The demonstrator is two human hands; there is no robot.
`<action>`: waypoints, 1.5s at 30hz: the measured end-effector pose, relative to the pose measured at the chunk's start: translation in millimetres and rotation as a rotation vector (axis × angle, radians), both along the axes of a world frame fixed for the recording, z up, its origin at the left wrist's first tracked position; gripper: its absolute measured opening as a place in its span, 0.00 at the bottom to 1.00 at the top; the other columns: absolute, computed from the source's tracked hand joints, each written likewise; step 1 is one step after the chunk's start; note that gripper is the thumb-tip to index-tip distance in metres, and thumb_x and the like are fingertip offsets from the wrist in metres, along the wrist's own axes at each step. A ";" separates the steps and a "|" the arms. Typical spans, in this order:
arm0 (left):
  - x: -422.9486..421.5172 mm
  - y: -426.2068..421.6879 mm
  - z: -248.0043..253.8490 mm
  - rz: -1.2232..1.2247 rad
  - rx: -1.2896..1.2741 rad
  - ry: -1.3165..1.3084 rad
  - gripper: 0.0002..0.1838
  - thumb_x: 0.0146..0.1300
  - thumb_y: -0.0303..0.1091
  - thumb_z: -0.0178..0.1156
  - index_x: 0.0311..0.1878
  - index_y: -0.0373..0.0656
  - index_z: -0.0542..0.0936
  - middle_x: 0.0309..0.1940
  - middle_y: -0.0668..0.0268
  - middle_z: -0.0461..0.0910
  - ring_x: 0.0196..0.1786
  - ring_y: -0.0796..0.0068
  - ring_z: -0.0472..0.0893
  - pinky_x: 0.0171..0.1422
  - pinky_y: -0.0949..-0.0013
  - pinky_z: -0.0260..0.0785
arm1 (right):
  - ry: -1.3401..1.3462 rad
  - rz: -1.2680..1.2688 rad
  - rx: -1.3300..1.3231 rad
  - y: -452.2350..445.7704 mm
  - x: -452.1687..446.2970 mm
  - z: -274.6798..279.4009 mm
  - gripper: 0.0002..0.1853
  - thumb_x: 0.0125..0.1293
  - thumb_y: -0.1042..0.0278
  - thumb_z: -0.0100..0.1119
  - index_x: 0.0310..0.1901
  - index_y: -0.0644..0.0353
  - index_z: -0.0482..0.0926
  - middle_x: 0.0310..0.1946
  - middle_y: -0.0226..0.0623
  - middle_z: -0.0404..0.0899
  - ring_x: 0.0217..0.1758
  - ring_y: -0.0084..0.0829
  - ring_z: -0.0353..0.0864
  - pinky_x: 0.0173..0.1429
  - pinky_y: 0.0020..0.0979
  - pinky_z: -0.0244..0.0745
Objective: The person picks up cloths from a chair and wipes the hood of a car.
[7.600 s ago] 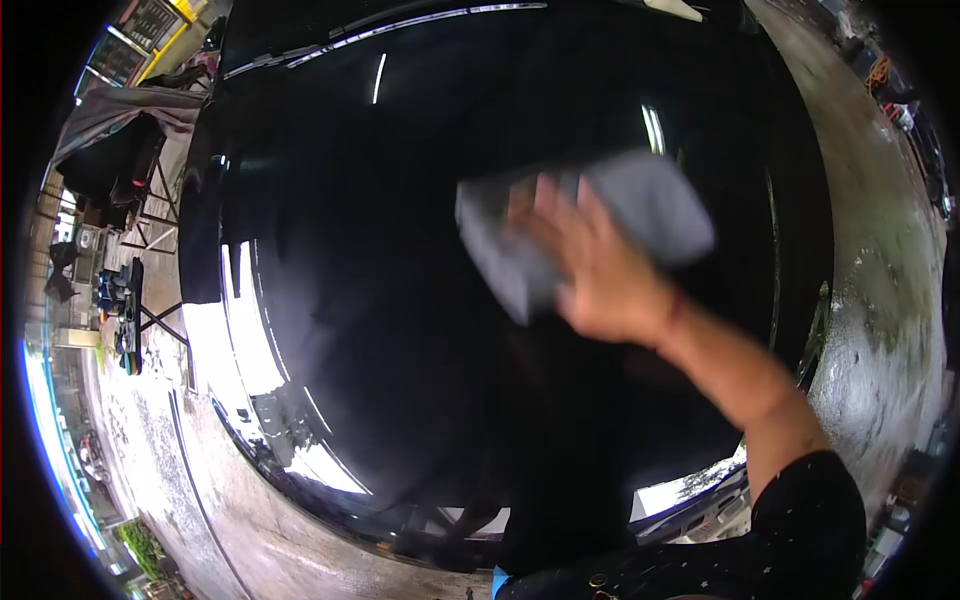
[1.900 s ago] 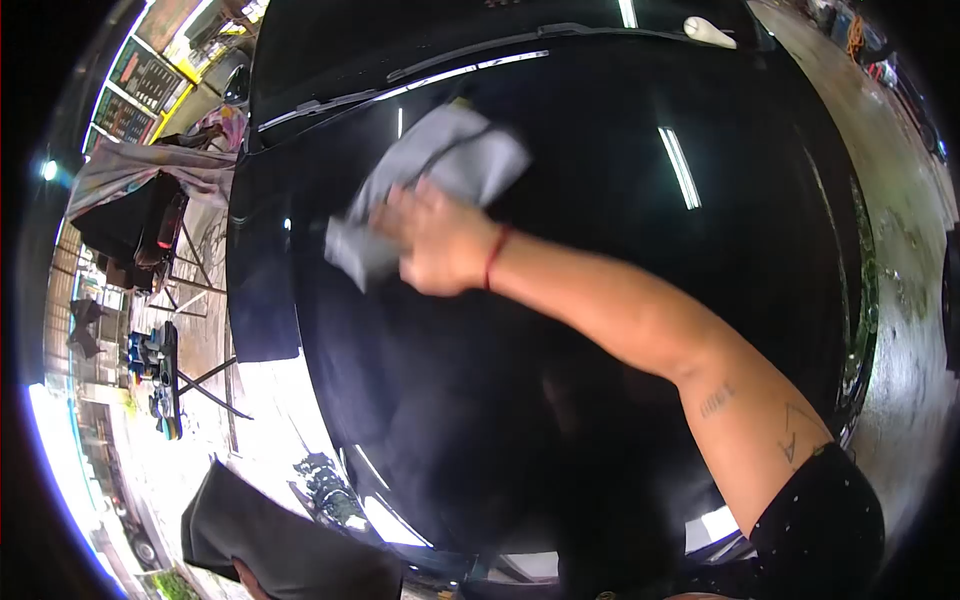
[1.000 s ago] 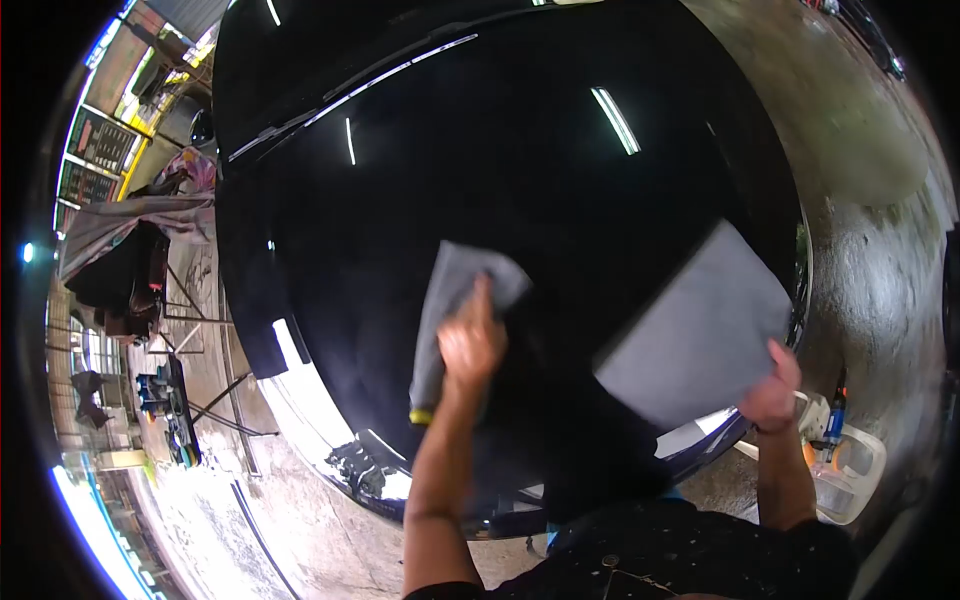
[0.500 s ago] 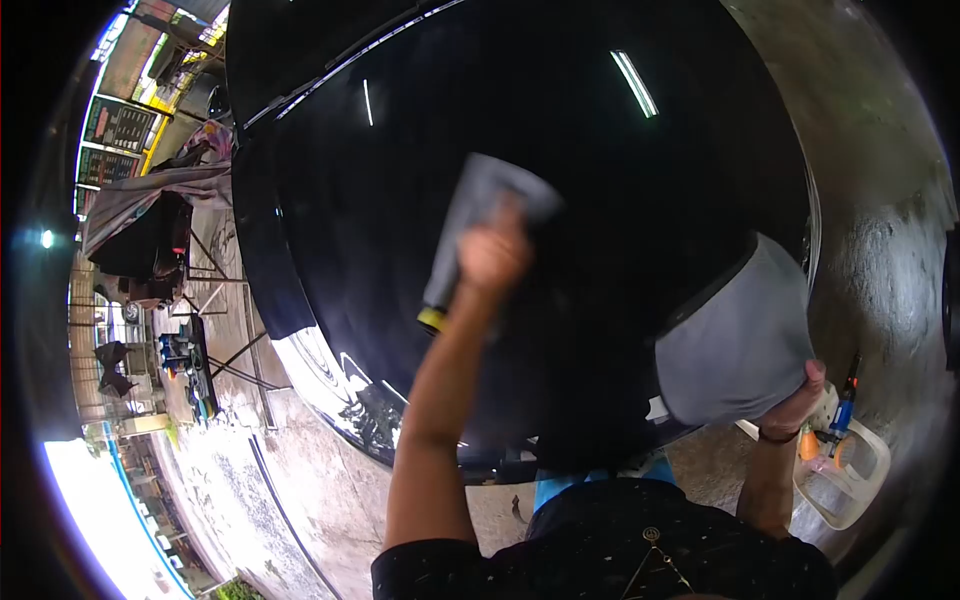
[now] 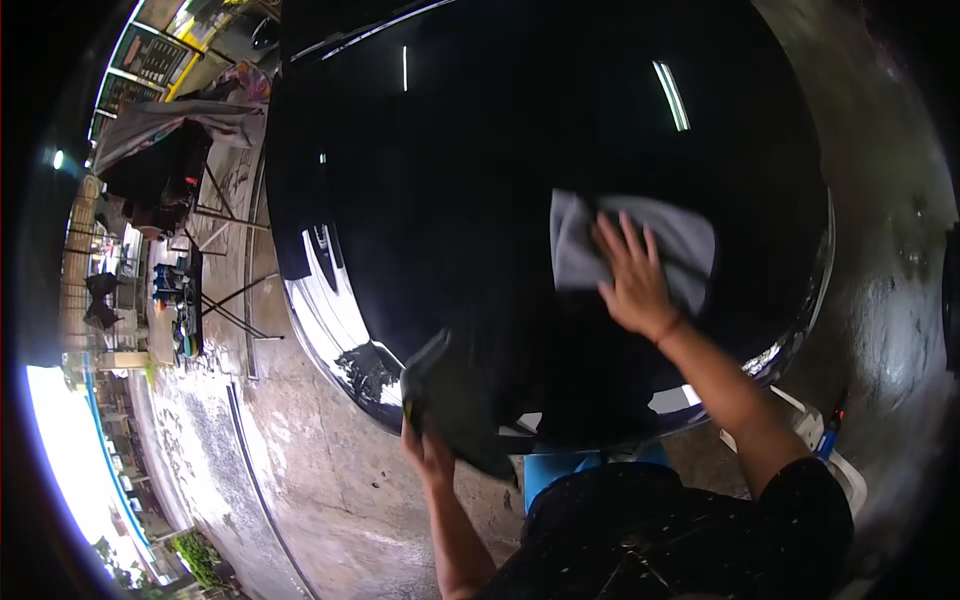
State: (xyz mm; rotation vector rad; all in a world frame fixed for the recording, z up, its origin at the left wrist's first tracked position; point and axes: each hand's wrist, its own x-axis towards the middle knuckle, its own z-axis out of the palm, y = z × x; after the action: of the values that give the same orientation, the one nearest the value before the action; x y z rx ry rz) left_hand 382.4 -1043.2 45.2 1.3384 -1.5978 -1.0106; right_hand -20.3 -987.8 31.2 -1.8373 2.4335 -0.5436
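Note:
A glossy black car hood fills the middle of the head view. My right hand lies on a light grey cloth spread over the hood's right half, fingers stretched and apart. At the hood's front edge, left of my body, my left hand is closed round a darker grey cloth. That cloth hangs partly past the edge, and my left fingers are partly hidden behind it.
A white plastic chair with a blue bottle stands at the right. To the left are a stand with supplies and a cloth-draped rack. Wet concrete floor surrounds the car.
My left hand has drawn its cloth from mid-hood down to the front edge. My right hand has moved from the right edge up onto the hood, its cloth now flat under the palm.

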 end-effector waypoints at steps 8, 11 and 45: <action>178.4 -20.6 -26.4 0.245 0.209 0.126 0.13 0.78 0.31 0.56 0.54 0.32 0.82 0.44 0.66 0.84 0.46 0.78 0.79 0.50 0.72 0.71 | 0.427 -0.222 -0.196 -257.8 -77.4 -25.2 0.31 0.77 0.50 0.50 0.77 0.54 0.65 0.80 0.35 0.62 0.82 0.50 0.57 0.83 0.59 0.50; 194.4 -52.2 -43.1 0.119 0.250 0.100 0.16 0.78 0.38 0.56 0.50 0.31 0.82 0.39 0.65 0.84 0.42 0.77 0.78 0.47 0.70 0.71 | 0.027 -0.168 -0.169 -143.8 87.9 -12.3 0.37 0.71 0.57 0.59 0.78 0.59 0.62 0.80 0.38 0.61 0.84 0.51 0.52 0.85 0.56 0.45; 160.3 -16.6 -42.9 0.011 0.252 0.031 0.19 0.78 0.43 0.58 0.39 0.34 0.80 0.29 0.73 0.80 0.34 0.82 0.76 0.37 0.74 0.67 | 0.145 -0.206 -0.200 -141.4 -10.7 -45.8 0.36 0.75 0.52 0.52 0.81 0.51 0.58 0.80 0.56 0.57 0.80 0.71 0.52 0.85 0.53 0.48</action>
State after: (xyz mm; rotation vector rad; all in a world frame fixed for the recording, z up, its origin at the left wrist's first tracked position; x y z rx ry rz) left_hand 542.7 -1059.7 2.3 1.4885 -1.4744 -1.2524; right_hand -31.0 -1129.2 -14.5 -1.7607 2.7785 -0.7136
